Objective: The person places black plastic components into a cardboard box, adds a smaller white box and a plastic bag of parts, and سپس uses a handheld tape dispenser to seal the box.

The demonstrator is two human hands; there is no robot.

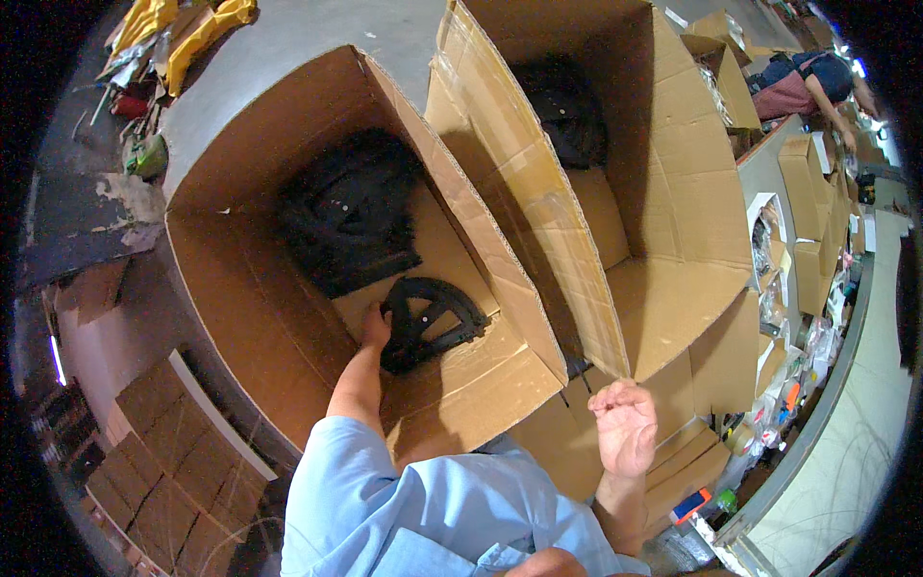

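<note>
My left hand point(376, 329) reaches down into the left cardboard box point(236, 317), its fingers closed on the left edge of a black, fan-shaped plastic part point(444, 338) with a curved rim and cut-outs. That part lies over the bare near portion of the box floor. Behind it, similar black parts point(351, 207) are piled at the far end, their separate outlines hard to make out in the shade. My right hand point(625, 428) is held palm up just outside the near corner of the right box, its fingers loosely bent, with nothing seen in it.
The right cardboard box point(673, 192) stands close beside the left one and also holds black parts point(569, 113). Flattened or stacked cartons point(183, 471) lie at lower left. A person point(803, 87) bends over cartons at upper right. Yellow bags point(207, 38) sit at upper left.
</note>
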